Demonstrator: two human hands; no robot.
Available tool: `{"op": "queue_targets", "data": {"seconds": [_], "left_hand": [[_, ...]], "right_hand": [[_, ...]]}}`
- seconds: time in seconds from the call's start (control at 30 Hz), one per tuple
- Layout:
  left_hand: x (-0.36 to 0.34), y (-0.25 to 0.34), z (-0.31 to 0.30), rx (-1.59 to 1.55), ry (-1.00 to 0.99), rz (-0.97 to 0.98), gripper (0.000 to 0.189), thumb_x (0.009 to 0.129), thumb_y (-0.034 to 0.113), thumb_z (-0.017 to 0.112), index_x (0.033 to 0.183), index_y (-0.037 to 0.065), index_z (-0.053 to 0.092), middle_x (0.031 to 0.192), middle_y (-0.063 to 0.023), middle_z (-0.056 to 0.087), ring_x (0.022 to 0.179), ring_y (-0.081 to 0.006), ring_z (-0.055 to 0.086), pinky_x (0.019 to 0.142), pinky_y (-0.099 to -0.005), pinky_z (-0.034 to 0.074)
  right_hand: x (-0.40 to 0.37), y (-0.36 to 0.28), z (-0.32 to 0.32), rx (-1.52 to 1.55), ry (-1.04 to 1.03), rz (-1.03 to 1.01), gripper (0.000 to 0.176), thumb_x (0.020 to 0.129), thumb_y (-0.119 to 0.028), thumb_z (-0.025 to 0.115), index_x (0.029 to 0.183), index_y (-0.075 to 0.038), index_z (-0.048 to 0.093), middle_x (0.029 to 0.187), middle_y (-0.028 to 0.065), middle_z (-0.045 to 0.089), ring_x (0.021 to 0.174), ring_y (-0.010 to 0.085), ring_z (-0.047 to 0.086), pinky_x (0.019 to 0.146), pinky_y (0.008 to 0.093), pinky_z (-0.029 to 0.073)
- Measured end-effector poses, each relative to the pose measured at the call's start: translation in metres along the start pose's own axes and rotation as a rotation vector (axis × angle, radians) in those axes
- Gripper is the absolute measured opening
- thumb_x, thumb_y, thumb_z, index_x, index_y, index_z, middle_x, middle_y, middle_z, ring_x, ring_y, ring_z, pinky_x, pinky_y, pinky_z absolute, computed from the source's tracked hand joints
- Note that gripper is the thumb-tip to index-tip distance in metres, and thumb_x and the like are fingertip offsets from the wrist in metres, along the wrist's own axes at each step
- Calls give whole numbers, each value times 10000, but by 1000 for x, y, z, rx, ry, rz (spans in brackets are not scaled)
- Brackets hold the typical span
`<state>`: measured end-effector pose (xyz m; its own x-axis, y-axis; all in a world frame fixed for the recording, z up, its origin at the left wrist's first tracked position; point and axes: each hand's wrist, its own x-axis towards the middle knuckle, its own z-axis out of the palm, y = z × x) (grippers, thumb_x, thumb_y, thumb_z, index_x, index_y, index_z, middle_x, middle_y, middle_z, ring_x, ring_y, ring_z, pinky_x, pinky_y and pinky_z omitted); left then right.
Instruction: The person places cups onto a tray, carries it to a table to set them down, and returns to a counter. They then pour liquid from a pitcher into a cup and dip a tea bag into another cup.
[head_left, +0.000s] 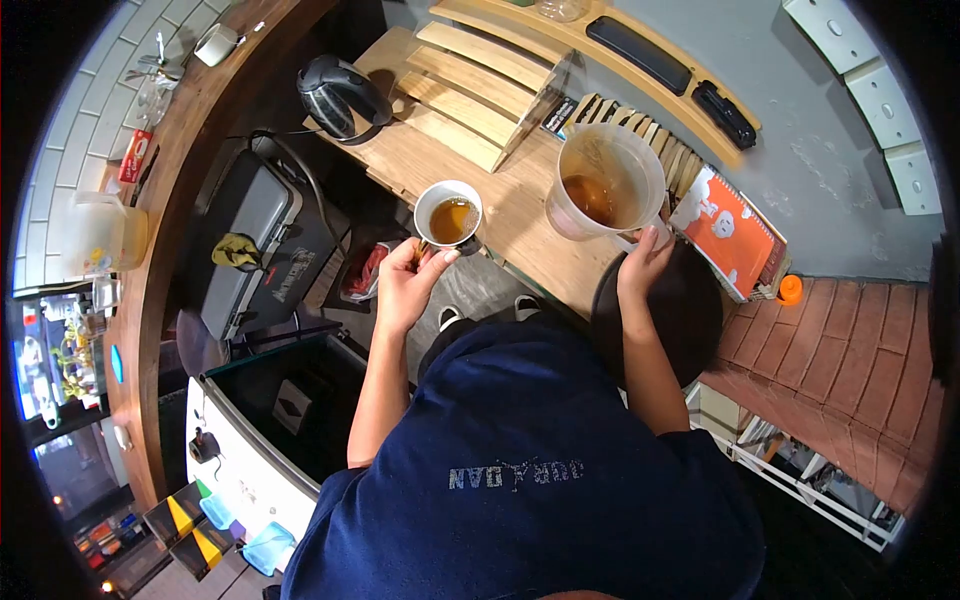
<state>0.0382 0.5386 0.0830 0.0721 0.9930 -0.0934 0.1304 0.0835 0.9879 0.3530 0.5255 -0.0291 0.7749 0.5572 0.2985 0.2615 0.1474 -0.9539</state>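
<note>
My left hand (412,285) is closed on the handle of a mug (424,222), white inside with a darker outside low down. Amber-brown liquid (453,219) with some bubbles sits in the mug. In my right hand (645,265) is the handle of a large translucent plastic pitcher (570,215), held to the right of the mug and tilted a little. A small amount of brown liquid (590,198) lies at the pitcher's bottom. Both vessels are apart from each other, near the wooden counter (540,255).
A black electric kettle (340,98) stands on the counter beside a slatted wooden rack (460,90). At right are an orange notebook (725,230), a round black stool (655,315) and a brick ledge (830,350). A grey toolbox (250,225) and another pitcher (115,235) are at left.
</note>
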Motion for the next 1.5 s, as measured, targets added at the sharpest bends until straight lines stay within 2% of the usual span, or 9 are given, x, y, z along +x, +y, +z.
{"op": "queue_targets", "data": {"seconds": [0.07,0.2,0.3,0.43,0.73,0.93,1.13,1.3,1.5], "left_hand": [[0,-3,1,21,17,25,335,791,123,740,631,62,452,615,94,366,581,-17,310,510,-193,273],[-3,-10,-4,-19,28,14,368,790,127,741,619,66,421,609,88,367,580,-22,311,509,-196,275],[-8,-11,-11,1,51,-2,384,795,133,737,614,74,403,603,87,361,577,-23,304,504,-200,272],[-15,-7,-22,0,80,9,373,792,144,741,620,69,419,601,86,357,575,-25,302,506,-204,273],[-31,-9,-54,4,149,50,388,787,163,748,619,63,413,603,76,358,576,-33,305,511,-209,277],[-39,-9,-66,-37,170,9,405,792,133,742,608,83,384,605,85,368,580,-24,306,505,-197,278],[-44,-11,-72,-40,194,6,377,788,133,743,618,75,412,608,84,370,584,-23,313,506,-203,282],[-46,-17,-77,-41,221,6,383,783,151,750,616,69,415,611,81,367,586,-26,315,506,-208,280],[-48,-22,-84,-61,225,5,385,781,148,750,612,65,415,616,77,364,589,-30,313,502,-213,275]], "right_hand": [[-2,-3,-1,172,9,47,318,902,-193,573,1087,6,408,1042,108,506,956,199,507,843,334,403],[0,-25,-9,-60,56,-117,358,862,-144,628,1093,-8,390,1038,103,489,944,191,487,831,321,381],[23,-60,-1,-233,166,-474,339,797,-119,692,1025,-17,463,975,98,530,883,195,514,795,324,392],[87,-129,36,-382,-185,-501,223,746,-98,716,929,-30,609,836,101,622,777,250,596,738,357,451],[184,-127,112,-914,-219,-747,444,799,-431,621,1102,-106,623,1126,134,584,1099,298,513,945,451,364],[194,-144,138,-1241,-481,-562,673,794,-617,512,1187,-74,573,1194,194,548,1154,349,485,995,469,332],[197,-142,146,-1359,-461,-579,740,798,-690,446,1166,-66,593,1145,196,569,1099,371,517,968,476,355],[197,-122,141,-1176,-363,-984,497,887,-500,485,1069,-66,648,931,169,636,892,331,610,785,433,480],[211,-112,141,-1173,-353,-1309,316,882,-379,549,918,-78,638,656,109,629,608,299,627,579,391,510]]}}
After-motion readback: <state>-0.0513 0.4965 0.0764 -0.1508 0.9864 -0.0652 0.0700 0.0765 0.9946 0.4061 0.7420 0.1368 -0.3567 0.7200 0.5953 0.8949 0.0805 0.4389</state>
